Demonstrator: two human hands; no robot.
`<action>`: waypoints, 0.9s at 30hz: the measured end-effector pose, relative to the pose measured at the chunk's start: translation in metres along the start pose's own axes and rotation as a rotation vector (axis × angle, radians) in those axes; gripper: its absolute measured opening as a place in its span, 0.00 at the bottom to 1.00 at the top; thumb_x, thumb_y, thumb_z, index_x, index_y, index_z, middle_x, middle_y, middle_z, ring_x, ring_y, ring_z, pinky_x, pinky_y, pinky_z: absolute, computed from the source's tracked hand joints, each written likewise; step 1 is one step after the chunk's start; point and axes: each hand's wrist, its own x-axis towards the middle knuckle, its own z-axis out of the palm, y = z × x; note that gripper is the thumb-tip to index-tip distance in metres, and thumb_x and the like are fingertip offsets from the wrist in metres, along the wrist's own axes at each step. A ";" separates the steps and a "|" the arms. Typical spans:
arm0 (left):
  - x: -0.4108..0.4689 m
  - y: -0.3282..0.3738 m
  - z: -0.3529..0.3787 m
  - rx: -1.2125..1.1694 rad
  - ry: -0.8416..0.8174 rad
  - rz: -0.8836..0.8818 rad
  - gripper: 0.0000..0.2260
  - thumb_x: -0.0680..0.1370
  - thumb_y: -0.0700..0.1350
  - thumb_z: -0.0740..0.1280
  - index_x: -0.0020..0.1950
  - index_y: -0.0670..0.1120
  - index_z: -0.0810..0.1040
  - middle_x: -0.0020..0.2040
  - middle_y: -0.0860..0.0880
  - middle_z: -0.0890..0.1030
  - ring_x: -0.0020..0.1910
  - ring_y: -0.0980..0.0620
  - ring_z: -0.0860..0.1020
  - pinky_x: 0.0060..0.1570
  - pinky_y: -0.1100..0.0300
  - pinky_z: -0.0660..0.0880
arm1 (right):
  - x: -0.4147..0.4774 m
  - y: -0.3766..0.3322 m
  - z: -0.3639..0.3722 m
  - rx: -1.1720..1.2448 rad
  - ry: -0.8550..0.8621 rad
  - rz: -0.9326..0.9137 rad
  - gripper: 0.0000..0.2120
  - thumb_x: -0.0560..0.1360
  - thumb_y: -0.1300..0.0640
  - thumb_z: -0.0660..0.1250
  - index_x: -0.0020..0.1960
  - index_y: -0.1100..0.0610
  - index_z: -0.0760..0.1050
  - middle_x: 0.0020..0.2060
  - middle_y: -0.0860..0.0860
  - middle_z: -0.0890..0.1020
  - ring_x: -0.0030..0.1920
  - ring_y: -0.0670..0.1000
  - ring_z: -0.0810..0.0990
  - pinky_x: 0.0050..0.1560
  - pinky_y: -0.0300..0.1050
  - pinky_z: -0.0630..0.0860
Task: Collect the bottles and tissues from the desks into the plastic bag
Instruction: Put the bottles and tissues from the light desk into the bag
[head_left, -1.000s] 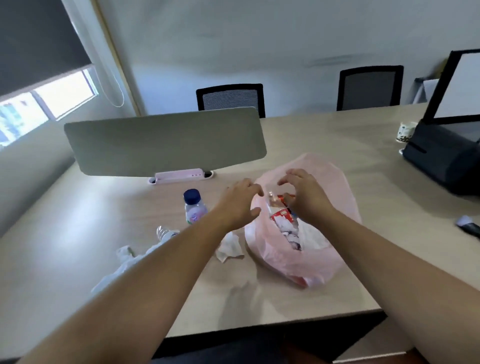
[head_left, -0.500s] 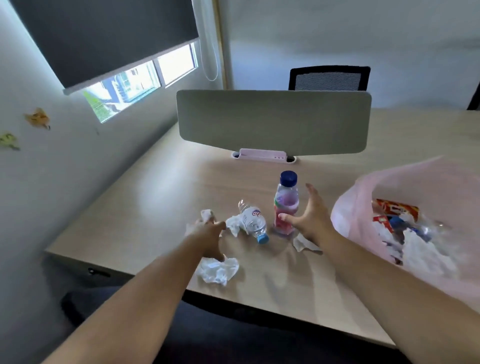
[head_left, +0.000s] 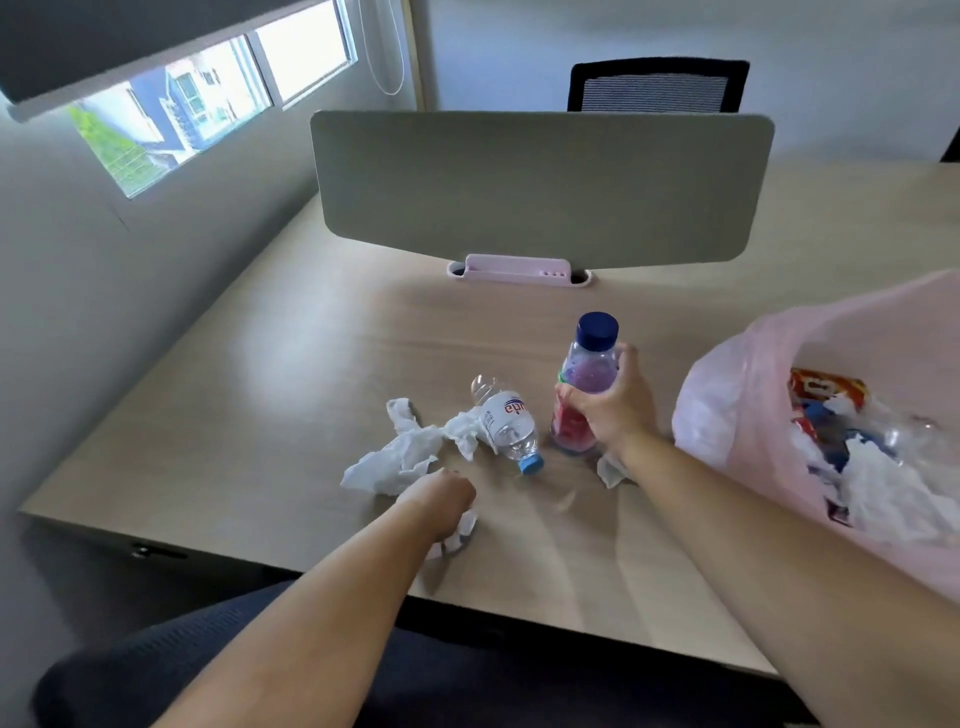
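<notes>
My right hand (head_left: 613, 405) grips an upright pink bottle (head_left: 587, 374) with a dark blue cap, standing on the desk. Left of it a clear water bottle (head_left: 506, 423) with a light blue cap lies on its side. A large crumpled tissue (head_left: 400, 457) lies further left, touching that bottle. My left hand (head_left: 441, 501) curls over another crumpled tissue (head_left: 460, 535) near the front edge. A small tissue (head_left: 610, 470) shows under my right wrist. The pink plastic bag (head_left: 727, 395) lies open at the right, holding tissues, bottles and wrappers.
The wooden desk (head_left: 291, 395) ends at a front edge close to me and a left edge by the wall. A grey divider panel (head_left: 540, 187) stands across the desk behind the bottles. A black chair (head_left: 657, 85) sits beyond it.
My right hand moved from beside the pink bottle to grip it. My left hand slid nearer, from the large tissue onto the tissue by the front edge.
</notes>
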 end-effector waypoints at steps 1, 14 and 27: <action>0.000 0.001 -0.003 -0.050 0.001 -0.023 0.13 0.75 0.36 0.62 0.58 0.42 0.78 0.59 0.44 0.78 0.59 0.44 0.76 0.58 0.52 0.74 | 0.000 -0.001 -0.001 -0.011 -0.003 -0.008 0.29 0.62 0.50 0.78 0.57 0.48 0.65 0.53 0.49 0.77 0.53 0.54 0.77 0.52 0.46 0.74; -0.031 0.086 -0.140 -0.283 0.600 0.256 0.06 0.67 0.35 0.68 0.43 0.38 0.79 0.41 0.44 0.79 0.40 0.51 0.70 0.42 0.61 0.68 | 0.009 -0.087 -0.138 0.276 0.066 -0.160 0.32 0.64 0.58 0.78 0.64 0.52 0.68 0.55 0.51 0.80 0.54 0.53 0.79 0.59 0.52 0.76; -0.016 0.286 -0.162 -0.267 0.558 0.601 0.05 0.68 0.37 0.67 0.44 0.40 0.79 0.42 0.42 0.80 0.41 0.46 0.75 0.38 0.60 0.68 | -0.018 -0.015 -0.296 0.104 0.343 -0.085 0.31 0.62 0.50 0.78 0.60 0.46 0.67 0.51 0.48 0.80 0.50 0.51 0.80 0.51 0.47 0.76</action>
